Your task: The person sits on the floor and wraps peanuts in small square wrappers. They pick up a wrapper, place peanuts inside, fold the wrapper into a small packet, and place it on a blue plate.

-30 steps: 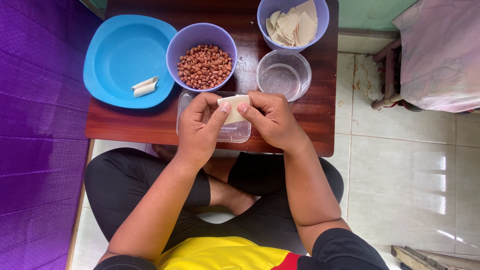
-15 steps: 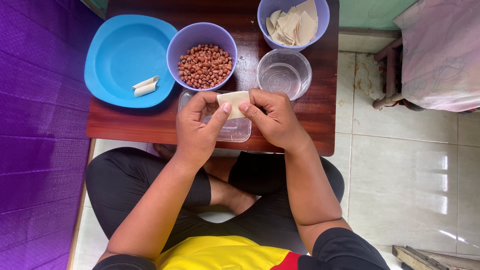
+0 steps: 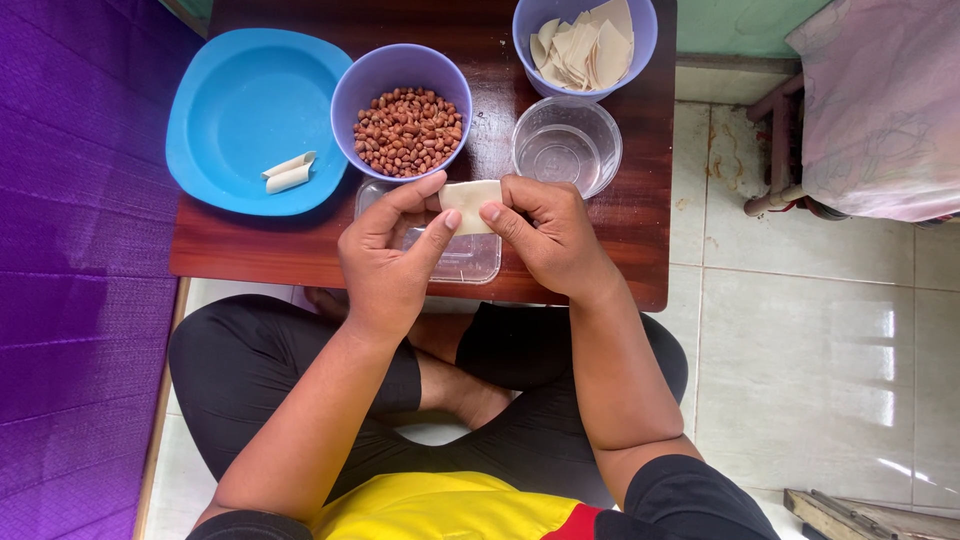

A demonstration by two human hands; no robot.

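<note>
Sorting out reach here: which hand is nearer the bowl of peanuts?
Left. The left hand sits just below the peanut bowl; the right hand is farther right, below the clear cup.

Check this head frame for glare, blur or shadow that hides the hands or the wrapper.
Head view: sharp and evenly lit; both the left hand and right hand pinch the wrapper, crisp and unblurred; glare only on the floor tiles and a sheen on the table; shadows soft, hiding nothing.

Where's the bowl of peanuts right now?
In the head view, the purple bowl of peanuts stands on the wooden table, between the blue plate on its left and the clear cup on its right.
</note>
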